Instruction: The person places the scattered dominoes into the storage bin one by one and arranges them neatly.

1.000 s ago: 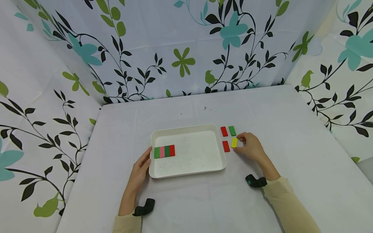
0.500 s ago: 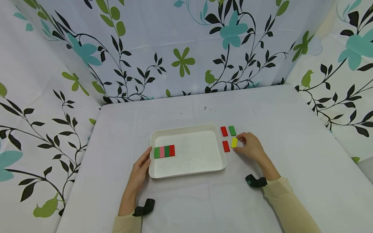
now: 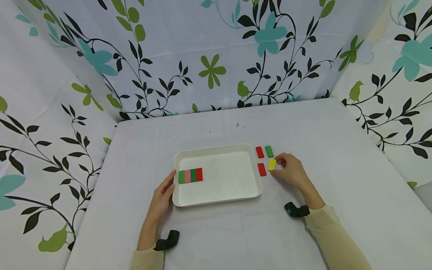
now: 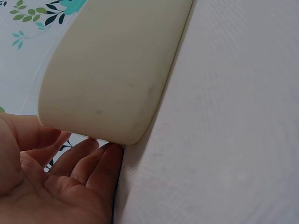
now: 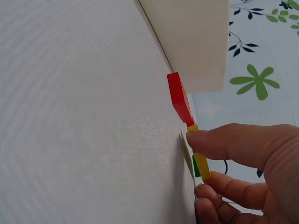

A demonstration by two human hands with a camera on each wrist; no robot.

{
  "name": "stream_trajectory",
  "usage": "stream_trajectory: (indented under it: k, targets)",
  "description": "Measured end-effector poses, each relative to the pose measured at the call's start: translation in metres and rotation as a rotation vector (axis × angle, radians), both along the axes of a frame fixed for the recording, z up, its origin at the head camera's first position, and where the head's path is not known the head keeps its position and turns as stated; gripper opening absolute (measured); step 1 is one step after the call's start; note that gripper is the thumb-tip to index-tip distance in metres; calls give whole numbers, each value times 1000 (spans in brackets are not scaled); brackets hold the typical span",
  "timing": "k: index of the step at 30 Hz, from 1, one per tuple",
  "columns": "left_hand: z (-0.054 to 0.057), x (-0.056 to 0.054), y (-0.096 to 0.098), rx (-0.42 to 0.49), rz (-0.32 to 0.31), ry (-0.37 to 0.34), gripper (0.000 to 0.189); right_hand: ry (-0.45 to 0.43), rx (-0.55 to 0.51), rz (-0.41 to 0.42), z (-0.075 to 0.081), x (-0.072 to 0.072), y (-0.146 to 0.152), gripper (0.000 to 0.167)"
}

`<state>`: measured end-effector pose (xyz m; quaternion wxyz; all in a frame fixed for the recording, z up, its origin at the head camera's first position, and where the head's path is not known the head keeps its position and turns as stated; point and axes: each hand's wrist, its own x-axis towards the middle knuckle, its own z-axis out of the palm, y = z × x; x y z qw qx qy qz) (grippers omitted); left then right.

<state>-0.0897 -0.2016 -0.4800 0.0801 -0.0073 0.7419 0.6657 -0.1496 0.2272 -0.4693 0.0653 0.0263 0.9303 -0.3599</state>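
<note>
The right hand (image 3: 289, 170) is pinching the yellow tile (image 3: 272, 164) between thumb and fingers, off the right edge of the white tray (image 3: 226, 161). Whether the tile is touching the worktop (image 3: 216, 236), I cannot tell. The near red tile (image 3: 261, 169) is lying between it and the tray; the far red tile (image 3: 259, 152) and the loose green tile (image 3: 269, 151) are lying side by side toward the tray's far right corner.

The left hand (image 3: 160, 200) is resting relaxed, slightly bent fingers against the tray's left edge. Inside, just beside that edge, four tiles are forming a touching row, left to right: light green tile (image 3: 182, 177), pink tile (image 3: 188, 176), dark green tile (image 3: 193, 175), end red tile (image 3: 199, 174).

The tray is sitting well apart from the worktop's far edge, beyond which a leaf-patterned curtain (image 3: 162, 37) is hanging.
</note>
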Motion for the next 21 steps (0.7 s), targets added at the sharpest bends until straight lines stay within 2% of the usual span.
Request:
stream_trajectory:
  k: [6,11,21]
  targets:
    - [-1,1,0,-1,0,7,50,-6,-61,-25,9,1,0,47]
    - [-1,0,1,0,8,12,50,43,-95,-21,23,1,-4,48]
    - [0,1,0,9,-4,5,50,109,-176,7,52,-3,-31,48]
